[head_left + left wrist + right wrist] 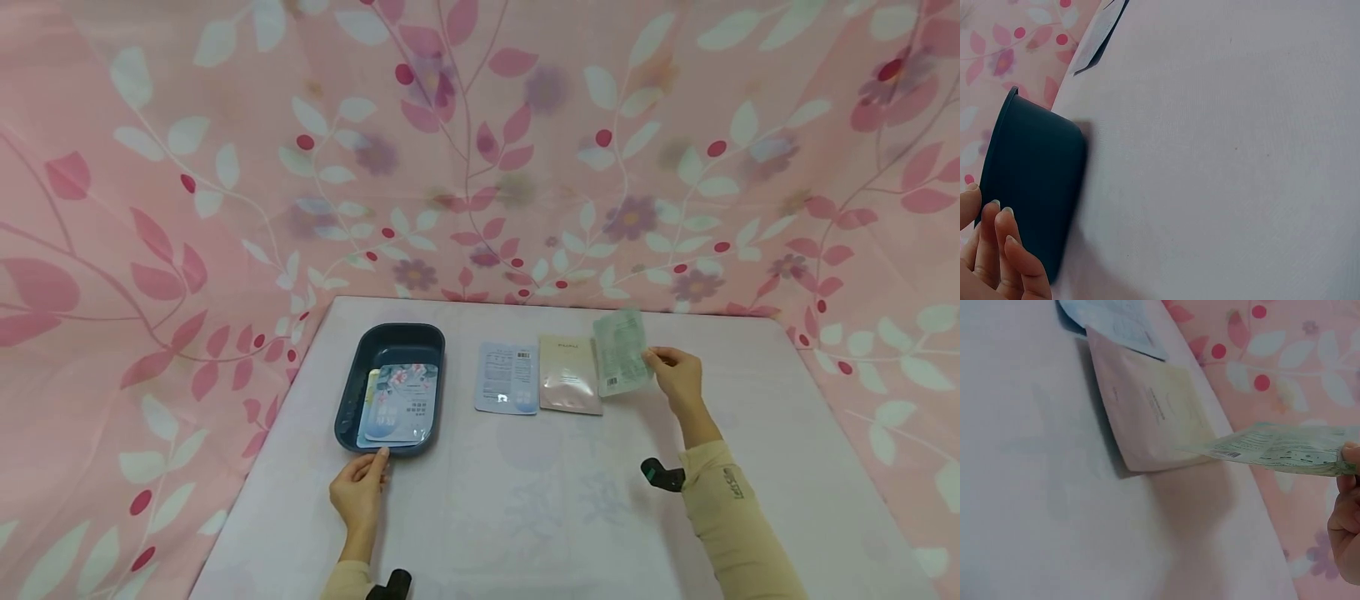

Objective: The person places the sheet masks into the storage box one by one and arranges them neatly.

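Observation:
My right hand (677, 379) pinches the right edge of a pale green sachet (622, 354), which tilts above the table in the right wrist view. Beside it lies a beige-pink sachet (570, 375), its corner close under the green one. A light blue sachet (506, 379) with printed text lies left of that. With thumb and fingers my left hand (360, 487) grips the near rim of a dark blue tray (347, 414); the left wrist view shows the fingertips against its outer wall. Inside the tray a blue floral sachet (405, 404) overlaps another with a yellow corner.
A white cloth covers the table (525, 500). Pink floral fabric (480, 167) hangs behind and along both sides, meeting the table's back edge. Each wrist carries a black camera mount, such as the right one (663, 475).

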`<state>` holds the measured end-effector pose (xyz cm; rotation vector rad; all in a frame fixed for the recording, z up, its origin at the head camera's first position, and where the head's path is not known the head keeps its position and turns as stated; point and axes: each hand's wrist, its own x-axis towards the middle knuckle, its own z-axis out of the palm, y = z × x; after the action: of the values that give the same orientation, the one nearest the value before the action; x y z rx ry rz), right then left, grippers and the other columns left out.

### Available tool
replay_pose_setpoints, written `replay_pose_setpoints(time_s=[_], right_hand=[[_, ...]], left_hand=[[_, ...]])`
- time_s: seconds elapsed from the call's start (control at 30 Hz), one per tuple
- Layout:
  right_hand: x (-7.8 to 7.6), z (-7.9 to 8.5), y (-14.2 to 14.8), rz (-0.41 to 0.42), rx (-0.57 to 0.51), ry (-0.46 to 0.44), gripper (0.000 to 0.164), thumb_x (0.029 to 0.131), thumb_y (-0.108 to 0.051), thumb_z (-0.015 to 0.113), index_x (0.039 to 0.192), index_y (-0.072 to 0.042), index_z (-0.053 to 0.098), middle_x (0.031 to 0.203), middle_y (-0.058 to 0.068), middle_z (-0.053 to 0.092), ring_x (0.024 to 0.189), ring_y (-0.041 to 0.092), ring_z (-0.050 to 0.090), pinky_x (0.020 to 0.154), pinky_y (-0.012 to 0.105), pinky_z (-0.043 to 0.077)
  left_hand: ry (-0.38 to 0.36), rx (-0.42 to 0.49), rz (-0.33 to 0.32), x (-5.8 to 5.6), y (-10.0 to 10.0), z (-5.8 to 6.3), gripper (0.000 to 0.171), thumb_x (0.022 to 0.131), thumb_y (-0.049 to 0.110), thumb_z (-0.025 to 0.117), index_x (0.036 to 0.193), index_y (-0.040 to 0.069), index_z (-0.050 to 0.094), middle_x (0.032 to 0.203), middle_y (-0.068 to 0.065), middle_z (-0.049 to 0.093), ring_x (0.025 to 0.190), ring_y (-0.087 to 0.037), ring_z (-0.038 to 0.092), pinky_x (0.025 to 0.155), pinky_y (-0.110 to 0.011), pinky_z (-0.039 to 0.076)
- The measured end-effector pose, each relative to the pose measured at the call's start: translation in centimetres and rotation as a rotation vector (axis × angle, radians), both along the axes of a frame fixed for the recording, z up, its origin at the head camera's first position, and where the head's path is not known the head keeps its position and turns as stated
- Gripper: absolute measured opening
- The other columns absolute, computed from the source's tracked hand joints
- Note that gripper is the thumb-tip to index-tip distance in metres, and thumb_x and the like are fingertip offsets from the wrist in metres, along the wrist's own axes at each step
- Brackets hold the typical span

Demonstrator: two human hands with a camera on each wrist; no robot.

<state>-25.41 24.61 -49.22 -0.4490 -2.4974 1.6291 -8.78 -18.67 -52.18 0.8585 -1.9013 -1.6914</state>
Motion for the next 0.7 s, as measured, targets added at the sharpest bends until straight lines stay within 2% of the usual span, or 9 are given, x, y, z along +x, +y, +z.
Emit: replay_pose_setpoints(time_s=[0.13,0.47,0.7], right_hand=[[-0.2,1.4,-1.3,0.035,-0.096,-0.004,0.04,0.091,-0.019,0.063,0.116,0.011,0.059,0.073,-0.017,0.055,0.069,0.001,0.046,0.055,0.015,0.041],[0.1,3.9,-6.7,0.181,-0.356,0.004,0.035,0.092,-0.011,0.062,0.115,0.014,0.055,0.074,-0.011,0.056,0.067,0.004,0.043,0.055,0.017,0.037],[0.0,4.3,-10.8,0.247,-0.446,0.027,0.027,0.091,-0.007,0.062,0.107,0.014,0.058,0.071,-0.007,0.056,0.063,0.006,0.042,0.052,0.017,0.034]], left_hand=[[0.016,-0.003,-0.005,0.2,0.3,0.8,0.022,0.081,0.0,0.071,0.085,-0.019,0.063,0.068,-0.018,0.067,0.044,-0.007,0.058,0.041,-0.014,0.044],[0.019,-0.009,0.0,0.1,0.2,0.5,0.022,0.081,0.002,0.072,0.084,-0.019,0.063,0.07,-0.022,0.067,0.043,-0.007,0.058,0.041,-0.016,0.046],[0.036,-0.035,-0.008,0.3,0.4,0.8,0.022,0.081,0.001,0.072,0.083,-0.019,0.063,0.071,-0.027,0.066,0.043,-0.006,0.056,0.041,-0.014,0.044]])
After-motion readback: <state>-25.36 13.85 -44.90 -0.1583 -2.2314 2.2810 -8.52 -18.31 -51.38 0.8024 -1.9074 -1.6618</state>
